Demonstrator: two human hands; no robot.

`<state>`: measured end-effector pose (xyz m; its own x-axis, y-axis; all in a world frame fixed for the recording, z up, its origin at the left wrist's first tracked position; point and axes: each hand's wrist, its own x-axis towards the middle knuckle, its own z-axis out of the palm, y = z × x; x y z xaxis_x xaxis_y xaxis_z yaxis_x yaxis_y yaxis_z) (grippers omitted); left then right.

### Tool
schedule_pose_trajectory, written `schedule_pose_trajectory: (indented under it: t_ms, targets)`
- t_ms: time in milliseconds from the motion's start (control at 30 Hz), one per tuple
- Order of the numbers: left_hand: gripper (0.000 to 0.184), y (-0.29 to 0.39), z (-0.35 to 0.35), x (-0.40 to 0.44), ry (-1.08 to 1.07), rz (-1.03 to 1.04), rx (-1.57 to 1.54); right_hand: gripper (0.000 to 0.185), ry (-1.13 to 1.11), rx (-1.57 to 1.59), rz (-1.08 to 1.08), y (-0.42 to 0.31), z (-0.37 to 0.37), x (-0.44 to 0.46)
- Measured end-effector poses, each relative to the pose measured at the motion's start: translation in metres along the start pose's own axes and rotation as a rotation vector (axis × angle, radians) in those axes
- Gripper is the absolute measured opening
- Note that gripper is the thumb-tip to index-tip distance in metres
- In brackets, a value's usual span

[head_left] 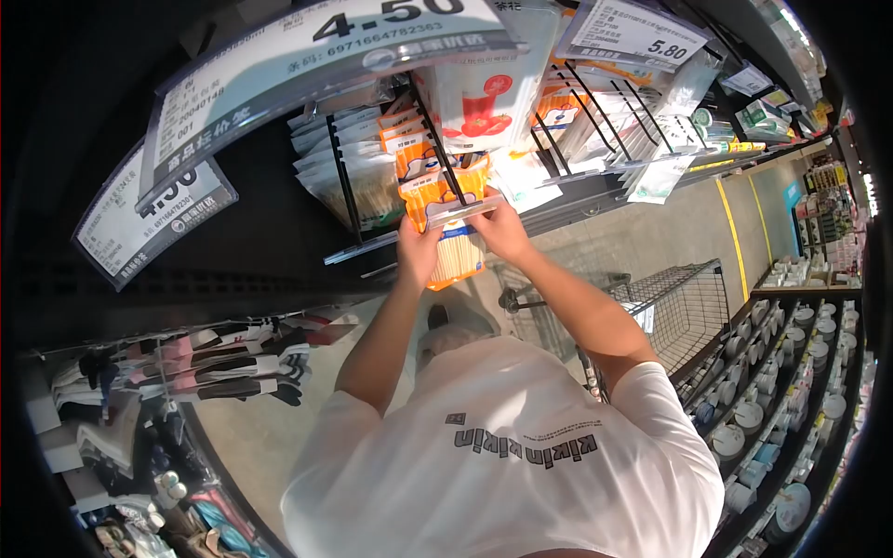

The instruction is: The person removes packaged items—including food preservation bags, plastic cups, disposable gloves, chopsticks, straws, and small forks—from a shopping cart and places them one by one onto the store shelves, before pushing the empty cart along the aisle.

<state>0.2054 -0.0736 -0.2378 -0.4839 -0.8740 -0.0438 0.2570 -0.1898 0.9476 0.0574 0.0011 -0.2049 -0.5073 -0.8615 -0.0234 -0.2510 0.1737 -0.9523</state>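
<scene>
Both my hands are raised to a shelf rack, closed around the sides of an orange packet of thin pale sticks (458, 260). My left hand (419, 249) grips its left edge, and my right hand (500, 229) has the right edge. A clear label strip (458, 213) crosses in front of the packet's upper part. Just above are more orange packets (416, 156) between black divider rods. White-topped packets of sticks (349, 172) fill the row to their left.
Large price tags (335, 65) jut out close overhead. A red-and-white package (479, 98) stands right of the orange packets. Behind me are a wire shopping cart (684, 302), hanging socks (205, 363) and shelves of round white items (749, 414).
</scene>
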Motion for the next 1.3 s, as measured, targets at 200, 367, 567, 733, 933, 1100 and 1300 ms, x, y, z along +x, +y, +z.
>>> schedule_pose_trajectory:
  t_ms: [200,367,567,733,933,1100,1300]
  targets:
    - [0.032,-0.002,0.008,0.047,0.144,0.061,-0.140,0.044,0.045,-0.137,-0.013,0.016,-0.020,-0.019]
    - [0.043,-0.067,-0.026,0.077,0.143,0.103,0.023,0.031,0.124,0.044,0.147,0.043,-0.062,-0.086]
    - [0.036,-0.024,-0.005,0.014,0.186,0.113,0.558,0.021,0.356,-0.023,0.262,0.029,-0.129,-0.204]
    - [0.040,-0.069,0.023,-0.058,0.133,-0.179,0.686,0.019,0.683,-0.048,0.297,0.035,-0.163,-0.292]
    - [0.031,-0.091,0.123,-0.103,-0.768,-0.438,0.516,0.018,0.852,-0.106,0.387,0.065,-0.200,-0.359]
    - [0.037,-0.096,0.224,-0.145,-1.075,-0.198,0.724,0.020,0.893,0.017,0.439,0.121,-0.249,-0.386]
    - [0.058,-0.073,0.286,-0.200,-1.208,0.222,1.142,0.040,0.621,-0.162,0.921,0.285,-0.316,-0.399]
